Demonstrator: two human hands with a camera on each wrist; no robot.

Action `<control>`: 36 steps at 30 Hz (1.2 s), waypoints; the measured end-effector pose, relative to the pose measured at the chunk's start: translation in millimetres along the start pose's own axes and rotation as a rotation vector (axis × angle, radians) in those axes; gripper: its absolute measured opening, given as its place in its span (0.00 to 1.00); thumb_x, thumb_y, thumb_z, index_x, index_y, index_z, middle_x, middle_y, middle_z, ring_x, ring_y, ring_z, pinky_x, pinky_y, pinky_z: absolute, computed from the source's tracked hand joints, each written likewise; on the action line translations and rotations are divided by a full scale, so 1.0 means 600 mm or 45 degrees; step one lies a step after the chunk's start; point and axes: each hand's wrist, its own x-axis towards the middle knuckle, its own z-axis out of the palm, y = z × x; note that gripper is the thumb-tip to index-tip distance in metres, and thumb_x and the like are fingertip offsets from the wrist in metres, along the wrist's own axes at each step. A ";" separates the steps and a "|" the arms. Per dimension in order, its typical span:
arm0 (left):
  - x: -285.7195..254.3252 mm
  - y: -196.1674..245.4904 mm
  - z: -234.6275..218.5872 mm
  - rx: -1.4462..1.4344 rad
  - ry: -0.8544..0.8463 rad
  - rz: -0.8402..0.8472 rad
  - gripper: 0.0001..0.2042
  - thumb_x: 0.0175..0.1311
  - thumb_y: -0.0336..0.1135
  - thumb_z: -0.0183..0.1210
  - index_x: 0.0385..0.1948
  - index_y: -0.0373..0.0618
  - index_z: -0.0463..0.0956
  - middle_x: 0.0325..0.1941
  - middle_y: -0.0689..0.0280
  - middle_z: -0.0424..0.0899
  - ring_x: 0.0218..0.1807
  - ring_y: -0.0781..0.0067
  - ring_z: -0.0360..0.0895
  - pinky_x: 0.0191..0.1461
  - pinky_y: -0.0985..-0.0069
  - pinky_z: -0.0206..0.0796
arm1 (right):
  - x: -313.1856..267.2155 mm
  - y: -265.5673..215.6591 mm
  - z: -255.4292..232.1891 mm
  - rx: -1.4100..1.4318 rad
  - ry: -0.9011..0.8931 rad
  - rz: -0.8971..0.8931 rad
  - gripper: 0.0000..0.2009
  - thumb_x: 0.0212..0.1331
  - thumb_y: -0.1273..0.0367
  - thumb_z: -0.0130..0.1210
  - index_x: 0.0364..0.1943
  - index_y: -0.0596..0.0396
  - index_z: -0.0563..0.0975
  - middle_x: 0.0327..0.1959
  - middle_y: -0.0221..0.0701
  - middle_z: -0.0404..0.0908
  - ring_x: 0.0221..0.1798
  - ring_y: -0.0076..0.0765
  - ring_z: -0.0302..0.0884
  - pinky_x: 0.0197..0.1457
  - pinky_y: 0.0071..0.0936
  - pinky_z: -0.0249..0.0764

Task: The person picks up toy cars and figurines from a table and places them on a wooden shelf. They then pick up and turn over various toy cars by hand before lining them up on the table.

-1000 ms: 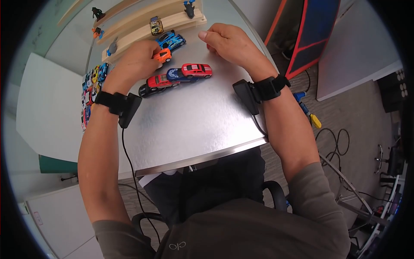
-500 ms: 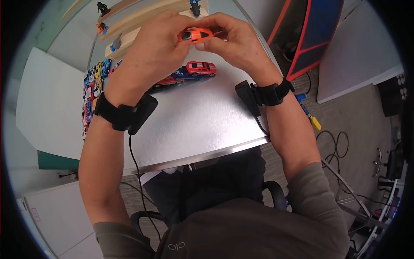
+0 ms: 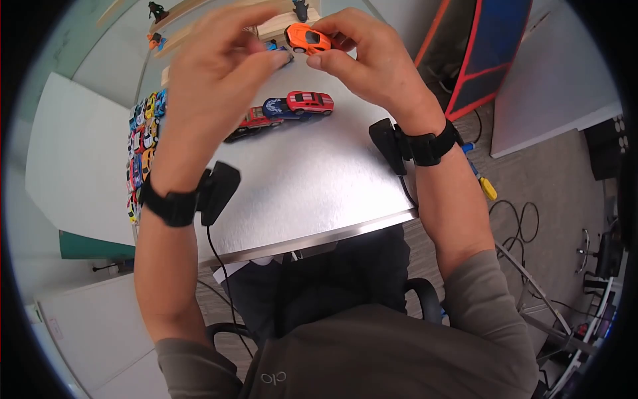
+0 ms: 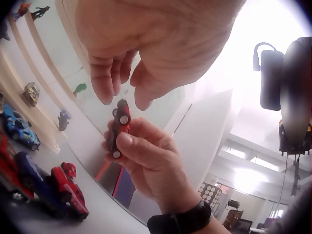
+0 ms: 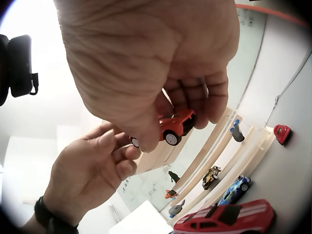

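Raised over the table, an orange toy car (image 3: 307, 38) is pinched between the thumb and fingers of my right hand (image 3: 375, 63). The left wrist view shows the car's wheels and dark underside, with its nose pointing up. My left hand (image 3: 209, 83) is just left of the car in the head view, thumb and fingers spread and holding nothing. Below the hands, a red striped toy car (image 3: 310, 102), a dark blue toy car (image 3: 274, 108) and another red toy car (image 3: 260, 118) sit leaning in an overlapping row. A blue toy car (image 5: 235, 190) stands by the wooden shelf.
Several toy cars (image 3: 141, 141) stand packed in rows along the table's left side. At the back is a stepped wooden shelf (image 4: 29, 73) bearing small figures and a gold-and-black toy car (image 5: 211, 177). The metal table's front edge (image 3: 319, 237) is near the person's lap.
The right hand lifted the orange car from between both hands' grip, turning it. The left hand, which took the car from the table, has let go and drawn back left.
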 end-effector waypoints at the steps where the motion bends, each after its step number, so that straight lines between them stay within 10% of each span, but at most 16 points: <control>1: -0.009 -0.010 -0.013 0.055 0.107 0.142 0.19 0.56 0.22 0.63 0.52 0.41 0.81 0.42 0.64 0.81 0.37 0.73 0.78 0.44 0.78 0.73 | 0.000 0.003 -0.001 -0.010 0.011 0.008 0.15 0.51 0.68 0.70 0.42 0.61 0.82 0.33 0.39 0.81 0.34 0.41 0.79 0.40 0.33 0.77; 14: -0.123 -0.132 -0.098 0.231 -0.228 -0.580 0.33 0.44 0.17 0.69 0.59 0.44 0.77 0.48 0.70 0.72 0.35 0.84 0.67 0.41 0.84 0.68 | -0.006 0.011 0.001 0.231 -0.187 0.563 0.17 0.59 0.68 0.67 0.50 0.61 0.81 0.38 0.31 0.83 0.42 0.25 0.81 0.49 0.25 0.77; 36: -0.131 -0.159 -0.093 0.284 -0.319 -0.439 0.25 0.45 0.23 0.71 0.50 0.43 0.82 0.36 0.73 0.73 0.32 0.82 0.66 0.38 0.82 0.64 | -0.047 0.000 -0.031 0.175 -0.609 0.894 0.13 0.54 0.75 0.67 0.44 0.60 0.81 0.36 0.26 0.82 0.39 0.22 0.77 0.46 0.23 0.73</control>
